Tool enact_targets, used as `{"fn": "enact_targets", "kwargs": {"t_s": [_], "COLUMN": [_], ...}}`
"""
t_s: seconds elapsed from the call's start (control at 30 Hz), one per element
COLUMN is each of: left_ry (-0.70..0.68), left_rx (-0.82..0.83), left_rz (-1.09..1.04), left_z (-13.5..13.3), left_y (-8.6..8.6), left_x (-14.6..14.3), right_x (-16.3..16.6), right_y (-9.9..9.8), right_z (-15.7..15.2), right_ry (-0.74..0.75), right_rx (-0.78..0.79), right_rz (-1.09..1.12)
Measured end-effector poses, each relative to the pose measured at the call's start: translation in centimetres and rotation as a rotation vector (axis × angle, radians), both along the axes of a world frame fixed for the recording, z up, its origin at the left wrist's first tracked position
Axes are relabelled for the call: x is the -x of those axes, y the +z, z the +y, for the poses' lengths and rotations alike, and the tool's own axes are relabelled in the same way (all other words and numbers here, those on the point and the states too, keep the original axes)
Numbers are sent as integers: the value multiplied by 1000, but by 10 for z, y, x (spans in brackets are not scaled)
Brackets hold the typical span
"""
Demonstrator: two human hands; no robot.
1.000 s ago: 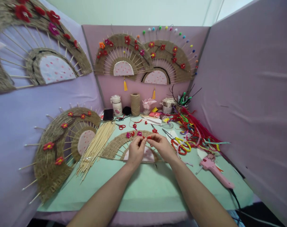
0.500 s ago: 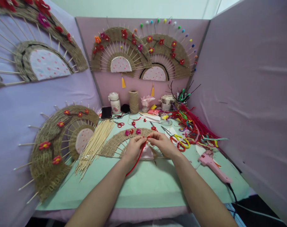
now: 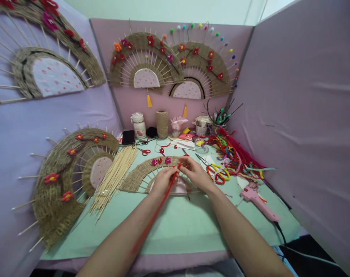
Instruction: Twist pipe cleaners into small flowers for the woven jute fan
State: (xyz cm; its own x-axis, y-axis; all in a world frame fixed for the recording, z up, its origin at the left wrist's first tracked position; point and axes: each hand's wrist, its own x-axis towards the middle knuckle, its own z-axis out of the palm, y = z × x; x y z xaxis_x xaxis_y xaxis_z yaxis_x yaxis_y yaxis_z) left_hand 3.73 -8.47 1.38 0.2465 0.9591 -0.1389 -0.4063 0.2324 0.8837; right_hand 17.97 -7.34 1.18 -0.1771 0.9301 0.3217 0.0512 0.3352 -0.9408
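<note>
A red pipe cleaner (image 3: 156, 215) trails from my fingers down across my left forearm, its lower end blurred. My left hand (image 3: 164, 180) is closed around it near the upper end. At that end, the fingers of my right hand (image 3: 194, 172) pinch the tip, close against my left fingertips. Below both hands lies a half-round twine fan (image 3: 139, 175) on thin sticks, with small red and magenta flowers (image 3: 160, 161) on its rim. My hands hide part of the fan and its pale spotted centre (image 3: 179, 188).
Bamboo sticks (image 3: 114, 181) lie left of the fan. To the right are yellow-handled scissors (image 3: 222, 171), a pile of pipe cleaners (image 3: 235, 150) and a pink glue gun (image 3: 258, 202) with its cord. A twine spool (image 3: 162, 125) and a white bottle (image 3: 139, 126) stand behind.
More of the red pipe cleaner now shows, its loose end reaching further down and left across my forearm. My right fingers have shifted slightly and loosened. The view has moved a little.
</note>
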Motion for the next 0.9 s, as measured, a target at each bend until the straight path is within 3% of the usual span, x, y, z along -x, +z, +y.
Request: {"fn": "enact_targets", "kwargs": {"t_s": [0.13, 0.3, 0.43, 0.63, 0.8, 0.9], "left_ry": [257, 279, 286, 207, -46, -152], "left_rx": [-349, -448, -360, -82, 203, 210], "left_rz": [339, 484, 428, 50, -273, -347], "left_z": [-6, -11, -9, -9, -9, -8], "left_y": [-4, -5, -11, -12, -4, -5], "left_x": [-3, -7, -11, -17, -14, -12], "right_x": [-3, 0, 2, -1, -1, -1], "right_y": [-10, -7, -4, -9, -4, 1], "right_z": [8, 5, 2, 4, 1, -2], "right_ry": [42, 57, 67, 110, 82, 92], "right_rx": [229, 296, 325, 319, 118, 0], "right_rz": [95, 137, 185, 178, 126, 140]}}
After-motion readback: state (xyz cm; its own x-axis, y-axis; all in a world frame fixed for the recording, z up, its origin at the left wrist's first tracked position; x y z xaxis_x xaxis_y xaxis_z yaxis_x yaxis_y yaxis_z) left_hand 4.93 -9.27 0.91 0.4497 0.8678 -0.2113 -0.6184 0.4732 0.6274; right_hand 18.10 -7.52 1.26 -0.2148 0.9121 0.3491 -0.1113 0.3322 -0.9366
